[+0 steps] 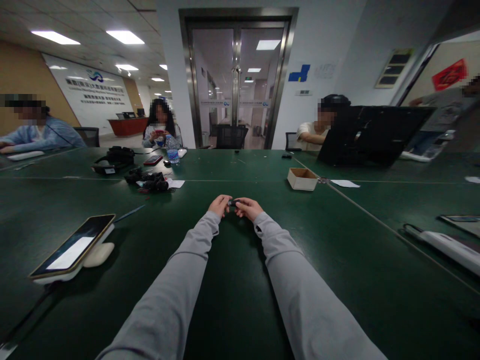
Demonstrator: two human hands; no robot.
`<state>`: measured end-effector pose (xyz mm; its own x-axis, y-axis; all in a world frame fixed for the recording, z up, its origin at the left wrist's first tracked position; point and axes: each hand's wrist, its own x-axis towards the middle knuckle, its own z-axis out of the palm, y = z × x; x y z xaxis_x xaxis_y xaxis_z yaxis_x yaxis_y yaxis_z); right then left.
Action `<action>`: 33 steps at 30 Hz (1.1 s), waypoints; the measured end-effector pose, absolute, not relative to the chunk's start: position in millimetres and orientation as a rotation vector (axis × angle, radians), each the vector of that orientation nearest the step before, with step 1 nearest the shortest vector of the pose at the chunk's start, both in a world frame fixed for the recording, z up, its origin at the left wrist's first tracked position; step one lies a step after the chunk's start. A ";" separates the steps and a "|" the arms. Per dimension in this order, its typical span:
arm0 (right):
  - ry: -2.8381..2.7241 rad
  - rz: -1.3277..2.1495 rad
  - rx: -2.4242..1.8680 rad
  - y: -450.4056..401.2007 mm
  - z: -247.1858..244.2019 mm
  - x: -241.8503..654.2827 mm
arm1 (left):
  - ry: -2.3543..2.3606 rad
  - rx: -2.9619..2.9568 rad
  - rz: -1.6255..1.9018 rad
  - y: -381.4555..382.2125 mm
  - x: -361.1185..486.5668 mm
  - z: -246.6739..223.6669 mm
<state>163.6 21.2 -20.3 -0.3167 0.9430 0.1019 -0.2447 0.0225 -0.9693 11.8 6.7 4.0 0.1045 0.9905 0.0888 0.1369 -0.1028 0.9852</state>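
Both my arms, in grey sleeves, reach forward over the dark green table [232,280]. Between my hands is a small black piece [233,203] that looks like a USB stick, with a lighter end to the left. My left hand [219,205] pinches its left end between thumb and fingers. On the other end, my right hand [249,207] is closed in a similar pinch. The fingertips hide part of it, and its fine details are too small to read. The piece is held close above the tabletop.
An open small box [302,180] stands ahead to the right. Black cables and gear [150,181], a headset [113,160] and a water bottle [173,151] are ahead left. A phone [75,247] rests on a stand nearer left; a white power strip [450,245] lies right. Several people sit around.
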 end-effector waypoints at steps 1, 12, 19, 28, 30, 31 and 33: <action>-1.288 1.500 -0.804 21.8 -20.9 163.6 | 1.192 1.444 1.141 7.1 12.0 3.0; -1.295 1.481 -0.795 23.0 -22.1 163.7 | 1.149 1.497 1.159 8.0 10.9 -1.3; -1.289 1.484 -0.807 21.3 -20.1 163.8 | 1.119 1.499 1.131 9.2 10.4 -1.5; -1.309 1.478 -0.803 20.9 -20.5 163.8 | 1.157 1.431 1.194 6.0 11.2 1.7; -1.318 1.480 -0.805 21.4 -20.8 163.9 | 1.158 1.417 1.191 6.4 11.0 1.2; -1.323 1.481 -0.805 21.7 -21.0 163.9 | 1.152 1.423 1.196 6.8 10.9 0.6; -1.327 1.479 -0.802 22.0 -21.2 163.9 | 1.142 1.453 1.212 7.9 10.7 -1.1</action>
<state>163.9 22.0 -21.2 -0.3253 0.9377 0.1223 -0.2230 0.0496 -0.9736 10.7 7.9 -1.1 0.0935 0.9826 0.1606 0.1025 -0.1699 0.9801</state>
